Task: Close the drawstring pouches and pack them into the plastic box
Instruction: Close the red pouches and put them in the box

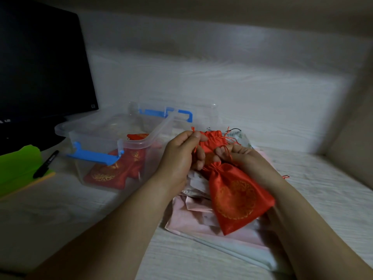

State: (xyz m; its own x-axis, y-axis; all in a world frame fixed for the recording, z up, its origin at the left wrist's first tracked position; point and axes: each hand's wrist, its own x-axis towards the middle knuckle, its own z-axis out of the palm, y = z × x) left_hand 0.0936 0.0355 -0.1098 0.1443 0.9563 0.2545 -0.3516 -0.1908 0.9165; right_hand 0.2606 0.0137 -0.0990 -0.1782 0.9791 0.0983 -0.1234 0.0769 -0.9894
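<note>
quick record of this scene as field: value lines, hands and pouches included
held pouch: red, gold print, over a pink pile
left hand: pinches a red drawstring
right hand: grips cords at the pouch's neck
plastic box: clear, lid off, left of the hands
packed pouches: red, lying inside the box
spare pouch: red, behind the hands
black marker: by the green folder

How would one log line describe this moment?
left hand: pinches drawstring | right hand: holds red pouch | plastic box: open, packed pouches inside | step: closing
</note>
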